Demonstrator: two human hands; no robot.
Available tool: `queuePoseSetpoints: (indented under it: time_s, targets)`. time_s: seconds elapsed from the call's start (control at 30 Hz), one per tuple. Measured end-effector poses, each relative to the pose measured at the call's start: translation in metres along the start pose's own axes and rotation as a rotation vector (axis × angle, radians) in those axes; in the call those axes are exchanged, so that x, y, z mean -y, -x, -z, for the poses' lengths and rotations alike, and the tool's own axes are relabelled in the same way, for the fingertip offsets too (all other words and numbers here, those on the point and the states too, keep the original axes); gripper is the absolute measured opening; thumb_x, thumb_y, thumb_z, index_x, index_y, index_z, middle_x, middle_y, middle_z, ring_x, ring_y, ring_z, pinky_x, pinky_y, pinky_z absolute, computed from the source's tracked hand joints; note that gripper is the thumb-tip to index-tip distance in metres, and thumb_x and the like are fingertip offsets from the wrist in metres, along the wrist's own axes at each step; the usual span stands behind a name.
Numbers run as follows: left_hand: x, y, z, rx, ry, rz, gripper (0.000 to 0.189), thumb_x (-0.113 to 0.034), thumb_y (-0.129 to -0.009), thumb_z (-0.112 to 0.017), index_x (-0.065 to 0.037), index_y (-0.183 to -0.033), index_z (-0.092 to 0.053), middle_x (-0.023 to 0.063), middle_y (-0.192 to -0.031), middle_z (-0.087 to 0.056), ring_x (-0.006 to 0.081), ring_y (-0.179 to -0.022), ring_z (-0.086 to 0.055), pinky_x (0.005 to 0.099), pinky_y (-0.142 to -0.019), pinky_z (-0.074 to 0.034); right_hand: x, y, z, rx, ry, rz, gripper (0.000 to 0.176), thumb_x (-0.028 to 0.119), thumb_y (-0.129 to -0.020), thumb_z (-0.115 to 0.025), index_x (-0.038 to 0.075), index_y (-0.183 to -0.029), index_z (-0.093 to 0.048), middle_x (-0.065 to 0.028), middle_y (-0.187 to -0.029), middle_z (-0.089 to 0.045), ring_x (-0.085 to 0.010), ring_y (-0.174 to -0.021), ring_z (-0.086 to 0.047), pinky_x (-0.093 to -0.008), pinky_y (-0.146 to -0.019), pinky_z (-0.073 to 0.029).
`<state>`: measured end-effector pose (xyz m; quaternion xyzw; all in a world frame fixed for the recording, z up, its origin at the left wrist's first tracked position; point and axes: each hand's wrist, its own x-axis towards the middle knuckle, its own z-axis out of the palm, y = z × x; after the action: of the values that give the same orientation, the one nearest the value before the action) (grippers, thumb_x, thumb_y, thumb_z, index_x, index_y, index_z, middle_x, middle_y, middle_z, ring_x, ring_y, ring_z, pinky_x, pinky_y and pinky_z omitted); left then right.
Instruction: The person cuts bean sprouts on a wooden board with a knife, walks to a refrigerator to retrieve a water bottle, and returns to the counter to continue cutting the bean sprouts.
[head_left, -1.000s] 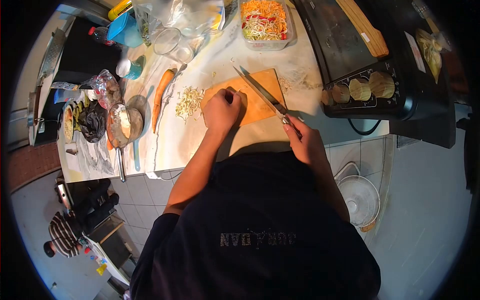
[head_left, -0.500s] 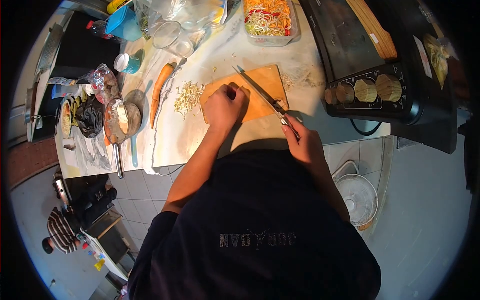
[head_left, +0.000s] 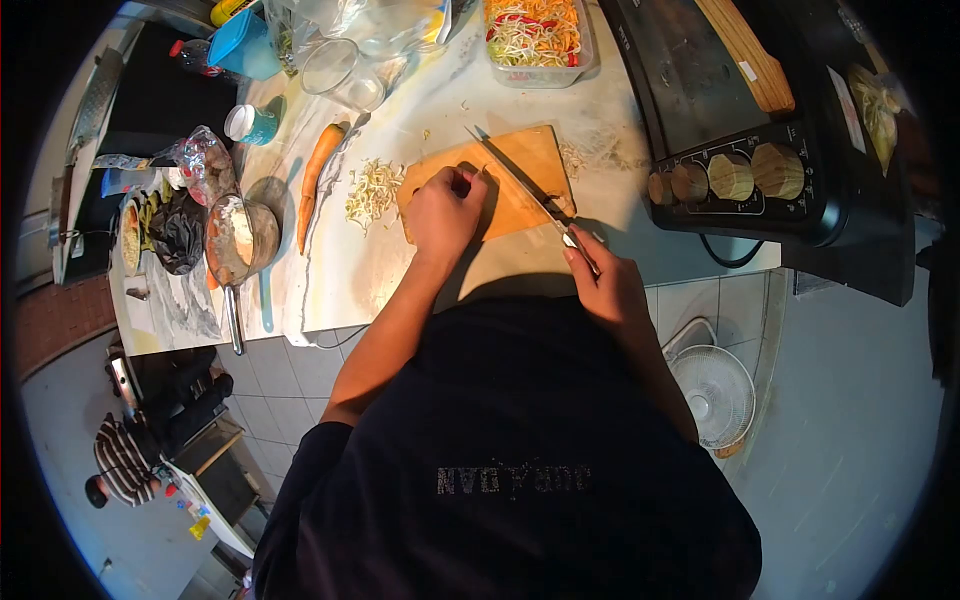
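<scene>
My right hand (head_left: 603, 272) is closed on the handle of a knife (head_left: 515, 178), whose blade slants up and left across an orange cutting board (head_left: 525, 150). Over the board's left half, my left hand (head_left: 448, 208) has its fingers curled together; whatever they may pinch is too small to name. Just left of the board lies a small heap of bean sprouts (head_left: 374, 192). A whole carrot (head_left: 317, 180) rests farther left. Small dark bits sit at the board's right side, beside the blade.
A plastic tub of shredded vegetables (head_left: 536, 70) stands behind the board. Right is a black oven (head_left: 735, 180). Leftward are a clear cup (head_left: 342, 75), a white-lidded jar (head_left: 252, 124) and a strainer-like pan (head_left: 243, 240). A person in stripes (head_left: 125, 460) is at far lower left.
The fingers of my left hand have shifted slightly at the board. My right hand and the knife hold nearly the same place.
</scene>
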<state>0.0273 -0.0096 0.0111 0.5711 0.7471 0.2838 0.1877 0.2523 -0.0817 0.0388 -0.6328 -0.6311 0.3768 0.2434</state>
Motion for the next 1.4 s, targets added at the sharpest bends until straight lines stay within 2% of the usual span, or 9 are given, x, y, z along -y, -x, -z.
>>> queuePoseSetpoints:
  time_s: [0.63,0.7,0.83,0.9,1.03,1.13,1.33,1.4]
  targets:
    - [-0.003,0.001,0.002,-0.002,0.025,0.021,0.026,-0.032,-0.084,-0.070,-0.006,-0.080,-0.071,0.0096,-0.073,-0.071,0.0284,-0.066,-0.069,0.0377,-0.063,-0.053,-0.003,-0.005,0.000,0.015,-0.017,0.013,0.035,0.027,-0.094,-0.063,0.008,-0.122,-0.066,-0.0223,-0.088,-0.068,-0.0406,-0.081,-0.067,-0.0432,-0.069,-0.054]
    - [-0.003,0.002,0.001,0.006,0.023,0.026,0.026,-0.032,-0.084,-0.070,-0.006,-0.080,-0.071,0.0096,-0.072,-0.071,0.0283,-0.066,-0.069,0.0376,-0.063,-0.053,-0.004,-0.004,0.000,0.011,0.023,0.047,0.034,0.021,-0.095,-0.063,0.004,-0.124,-0.064,-0.0197,-0.089,-0.071,-0.0245,-0.075,-0.072,-0.0309,-0.066,-0.052]
    - [-0.001,0.003,0.000,0.001,0.035,0.001,0.026,-0.031,-0.084,-0.070,-0.006,-0.080,-0.071,0.0096,-0.072,-0.071,0.0281,-0.065,-0.069,0.0376,-0.063,-0.053,-0.007,-0.004,-0.001,0.029,0.025,0.029,0.034,0.021,-0.095,-0.063,0.004,-0.125,-0.064,-0.0199,-0.091,-0.071,-0.0246,-0.077,-0.073,-0.0307,-0.066,-0.052]
    - [-0.001,0.002,0.001,0.002,0.044,0.001,0.026,-0.031,-0.084,-0.070,-0.006,-0.080,-0.071,0.0098,-0.072,-0.071,0.0282,-0.065,-0.069,0.0376,-0.063,-0.053,-0.010,-0.004,-0.006,0.001,-0.045,0.015,0.035,0.026,-0.094,-0.062,0.008,-0.124,-0.065,-0.0232,-0.084,-0.067,-0.0414,-0.079,-0.066,-0.0435,-0.067,-0.053]
    - [-0.001,0.003,0.001,0.012,0.013,-0.020,0.024,-0.030,-0.083,-0.070,-0.006,-0.080,-0.071,0.0103,-0.073,-0.071,0.0287,-0.066,-0.069,0.0377,-0.062,-0.053,-0.011,-0.001,-0.014,-0.021,0.022,-0.002,0.034,0.025,-0.095,-0.062,0.009,-0.124,-0.065,-0.0231,-0.081,-0.066,-0.0415,-0.078,-0.066,-0.0441,-0.066,-0.052]
    - [0.005,0.002,0.000,0.014,0.031,-0.035,0.024,-0.029,-0.083,-0.070,-0.006,-0.081,-0.071,0.0108,-0.073,-0.071,0.0288,-0.066,-0.069,0.0382,-0.063,-0.053,-0.012,-0.002,-0.010,-0.049,0.052,0.062,0.034,0.024,-0.095,-0.061,0.009,-0.125,-0.064,-0.0229,-0.081,-0.066,-0.0418,-0.077,-0.066,-0.0451,-0.067,-0.053]
    - [0.008,-0.004,0.006,0.003,0.112,-0.012,0.026,-0.031,-0.085,-0.070,-0.005,-0.083,-0.072,0.0116,-0.072,-0.070,0.0276,-0.065,-0.069,0.0371,-0.063,-0.053,-0.012,0.002,-0.001,-0.109,0.116,0.103,0.035,0.023,-0.095,-0.061,0.009,-0.128,-0.063,-0.0221,-0.087,-0.068,-0.0416,-0.079,-0.067,-0.0459,-0.068,-0.054]
    - [0.008,-0.017,0.008,0.000,0.138,-0.010,0.027,-0.031,-0.086,-0.070,-0.005,-0.084,-0.072,0.0116,-0.071,-0.070,0.0270,-0.064,-0.069,0.0364,-0.063,-0.053,-0.018,0.002,0.010,-0.134,0.156,0.088,0.035,0.019,-0.096,-0.061,0.004,-0.128,-0.062,-0.0227,-0.092,-0.070,-0.0353,-0.081,-0.071,-0.0369,-0.069,-0.054]
